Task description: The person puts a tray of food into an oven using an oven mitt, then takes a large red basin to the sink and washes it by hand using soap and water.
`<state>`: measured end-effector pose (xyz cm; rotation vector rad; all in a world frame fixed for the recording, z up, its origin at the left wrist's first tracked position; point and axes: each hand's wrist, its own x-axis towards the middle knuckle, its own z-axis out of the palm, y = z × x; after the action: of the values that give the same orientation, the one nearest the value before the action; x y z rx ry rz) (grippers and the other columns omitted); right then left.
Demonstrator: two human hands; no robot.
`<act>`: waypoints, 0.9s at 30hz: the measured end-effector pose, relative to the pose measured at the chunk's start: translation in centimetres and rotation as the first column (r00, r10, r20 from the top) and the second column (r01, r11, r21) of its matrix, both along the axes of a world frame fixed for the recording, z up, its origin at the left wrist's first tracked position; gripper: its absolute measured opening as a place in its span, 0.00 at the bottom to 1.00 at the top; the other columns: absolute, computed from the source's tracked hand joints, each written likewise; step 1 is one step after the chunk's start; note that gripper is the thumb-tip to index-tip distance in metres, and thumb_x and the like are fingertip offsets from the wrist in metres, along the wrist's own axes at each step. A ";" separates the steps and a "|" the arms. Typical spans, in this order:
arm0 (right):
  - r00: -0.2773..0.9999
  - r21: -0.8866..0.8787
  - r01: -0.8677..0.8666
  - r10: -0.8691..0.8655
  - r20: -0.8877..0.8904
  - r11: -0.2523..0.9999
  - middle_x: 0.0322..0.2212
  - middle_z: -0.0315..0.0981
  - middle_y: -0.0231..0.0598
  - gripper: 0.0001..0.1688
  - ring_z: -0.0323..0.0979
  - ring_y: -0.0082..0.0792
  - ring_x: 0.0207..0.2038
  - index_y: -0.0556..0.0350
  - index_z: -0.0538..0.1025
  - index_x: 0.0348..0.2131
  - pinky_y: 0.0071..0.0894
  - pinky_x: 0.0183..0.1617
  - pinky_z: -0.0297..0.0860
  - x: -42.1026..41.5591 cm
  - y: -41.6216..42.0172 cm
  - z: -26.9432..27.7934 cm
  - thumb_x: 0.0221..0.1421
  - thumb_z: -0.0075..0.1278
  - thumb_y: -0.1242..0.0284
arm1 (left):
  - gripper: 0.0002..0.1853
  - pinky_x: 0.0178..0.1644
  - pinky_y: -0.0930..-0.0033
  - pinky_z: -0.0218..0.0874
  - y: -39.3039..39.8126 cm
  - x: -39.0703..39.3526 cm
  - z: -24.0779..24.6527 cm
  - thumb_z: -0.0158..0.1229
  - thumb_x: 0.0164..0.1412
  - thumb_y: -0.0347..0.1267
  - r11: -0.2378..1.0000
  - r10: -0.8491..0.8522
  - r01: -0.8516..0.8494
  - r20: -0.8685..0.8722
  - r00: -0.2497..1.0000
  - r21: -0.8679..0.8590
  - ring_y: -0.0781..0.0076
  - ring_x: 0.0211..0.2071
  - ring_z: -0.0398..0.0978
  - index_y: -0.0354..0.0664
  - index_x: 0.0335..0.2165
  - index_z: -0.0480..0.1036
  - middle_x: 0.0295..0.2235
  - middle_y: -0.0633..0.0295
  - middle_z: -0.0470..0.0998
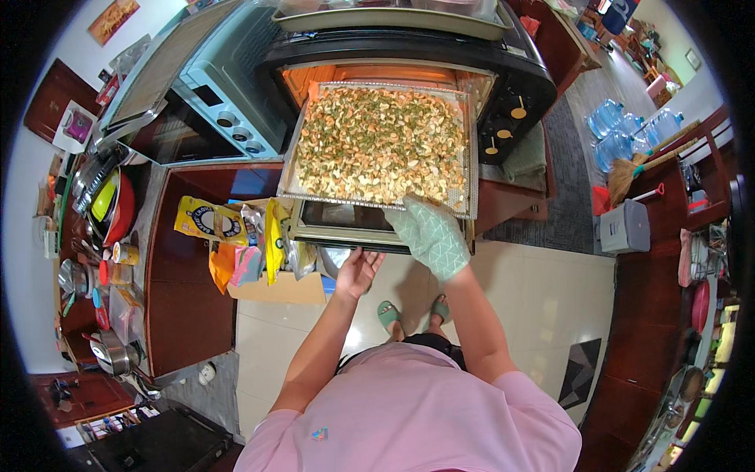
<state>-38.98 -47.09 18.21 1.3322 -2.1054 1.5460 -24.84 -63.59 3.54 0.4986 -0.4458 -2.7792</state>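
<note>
A perforated metal tray spread with mixed nuts and green seeds sticks partly out of a lit black oven. Over its near right edge my right hand, in a green patterned oven mitt, is closed on the tray. Below the tray lies the lowered glass oven door. My bare left hand is at the door's front edge, palm up, its fingertips partly hidden under that edge; whether it grips is unclear.
Left of the oven stands a light blue oven. A cardboard box with several food bags, one a yellow bag, sits below left. Another metal tray rests atop the black oven. Water bottles and a grey bin stand at right.
</note>
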 end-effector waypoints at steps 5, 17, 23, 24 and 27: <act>0.825 -0.392 -0.106 0.301 0.478 0.914 0.28 0.76 0.47 0.10 0.75 0.36 0.33 0.66 0.74 0.34 0.32 0.37 0.70 0.1 -1.7 -2.9 0.49 0.53 0.79 | 0.11 0.59 0.51 0.55 0.5 1.8 -2.5 0.39 0.65 0.32 1.000 -0.006 0.006 0.037 0.999 0.001 0.60 0.47 0.70 0.39 0.40 0.67 0.40 0.57 0.74; 0.043 -0.834 0.096 0.835 0.549 0.544 0.45 0.64 0.53 0.18 0.67 0.49 0.47 0.67 0.63 0.48 0.43 0.53 0.69 -0.4 -3.4 -3.9 0.60 0.42 0.75 | 0.10 0.57 0.53 0.57 2.8 10.8 -8.8 0.42 0.64 0.30 0.998 0.019 -0.026 -0.126 0.992 -0.059 0.62 0.46 0.70 0.42 0.42 0.66 0.41 0.59 0.74; 0.069 -0.856 0.124 0.857 0.511 0.501 0.45 0.63 0.57 0.19 0.66 0.50 0.48 0.68 0.62 0.48 0.44 0.55 0.67 0.3 -4.2 -4.6 0.61 0.42 0.73 | 0.15 0.56 0.53 0.59 4.1 15.2 -10.2 0.44 0.61 0.31 0.976 0.088 -0.090 -0.021 0.996 -0.197 0.61 0.46 0.69 0.47 0.48 0.63 0.44 0.60 0.70; 0.081 -0.848 0.139 0.848 0.524 0.511 0.45 0.63 0.57 0.19 0.66 0.50 0.48 0.68 0.62 0.48 0.44 0.55 0.67 0.6 -4.4 -4.7 0.61 0.42 0.73 | 0.16 0.55 0.53 0.60 4.6 15.9 -10.2 0.44 0.61 0.31 0.971 0.110 -0.109 -0.005 0.994 -0.211 0.60 0.47 0.68 0.47 0.49 0.62 0.45 0.60 0.70; 0.024 -0.824 0.144 0.830 0.557 0.549 0.41 0.67 0.47 0.14 0.69 0.40 0.43 0.63 0.67 0.43 0.38 0.52 0.69 0.9 -3.8 -5.0 0.57 0.47 0.75 | 0.18 0.53 0.53 0.63 5.6 16.8 -9.4 0.44 0.62 0.31 0.948 0.147 -0.132 0.030 0.989 -0.290 0.61 0.47 0.68 0.47 0.51 0.59 0.45 0.60 0.69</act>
<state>-38.11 -50.86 13.23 0.4254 -0.7176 3.8070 -8.00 -57.95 -5.84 0.5111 -0.7801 -2.5139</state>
